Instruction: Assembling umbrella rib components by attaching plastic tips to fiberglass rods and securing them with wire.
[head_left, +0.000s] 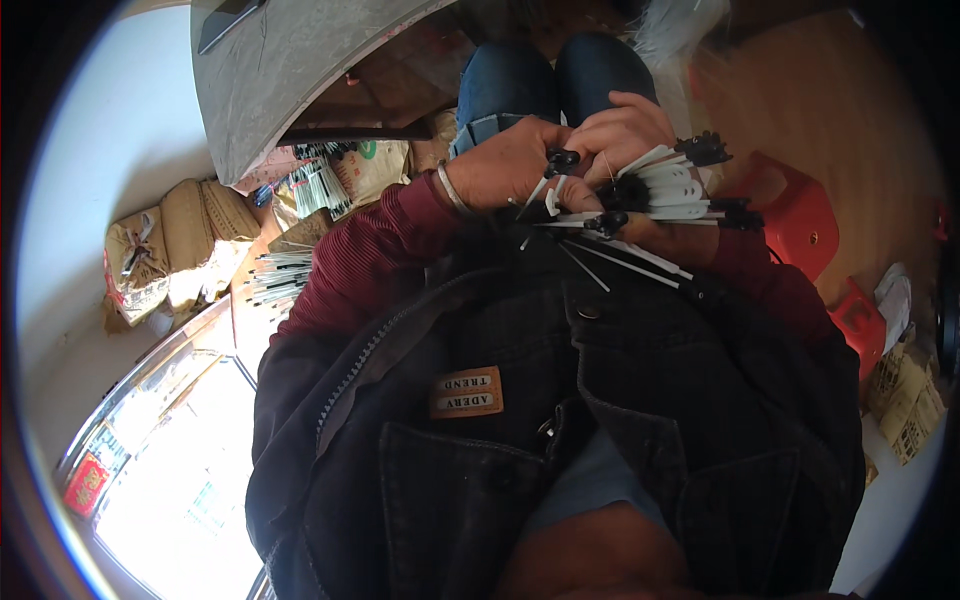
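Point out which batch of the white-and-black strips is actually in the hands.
The fanned bunch over the lap: the right hand grips it and the left hand touches its end. The other pile lies loose on the floor beside the sacks.

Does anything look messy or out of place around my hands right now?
Mostly tidy. The left hand and right hand hold a fanned bundle of white plastic strips with black ends, but thin white and black sticks lie scattered loosely on the floor.
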